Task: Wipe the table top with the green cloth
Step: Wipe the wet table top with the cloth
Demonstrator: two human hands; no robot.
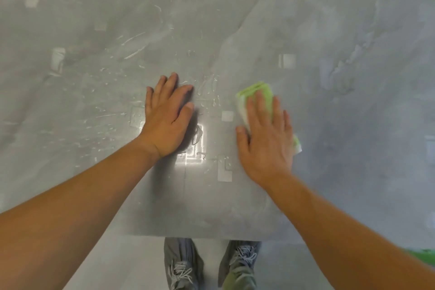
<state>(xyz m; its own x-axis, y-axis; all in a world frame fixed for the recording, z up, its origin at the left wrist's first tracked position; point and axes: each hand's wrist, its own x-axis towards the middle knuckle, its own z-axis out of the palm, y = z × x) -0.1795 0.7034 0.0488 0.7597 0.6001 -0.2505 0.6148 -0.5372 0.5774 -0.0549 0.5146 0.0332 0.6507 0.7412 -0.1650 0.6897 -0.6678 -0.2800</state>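
A grey marbled table top (329,101) fills the view. My right hand (266,139) lies flat with straight fingers on a folded green and white cloth (256,92), pressing it onto the table right of centre. The cloth sticks out beyond the fingertips and at the hand's right side. My left hand (167,117) rests flat and open on the bare table, a hand's width to the left of the cloth. Streaks and drops of water (131,47) glisten on the surface around and beyond the left hand.
The table's near edge (200,235) runs just above my two grey shoes (211,266) on a pale floor. Bright reflections of ceiling lights (195,146) show between the hands. A green patch (423,254) lies at the lower right edge.
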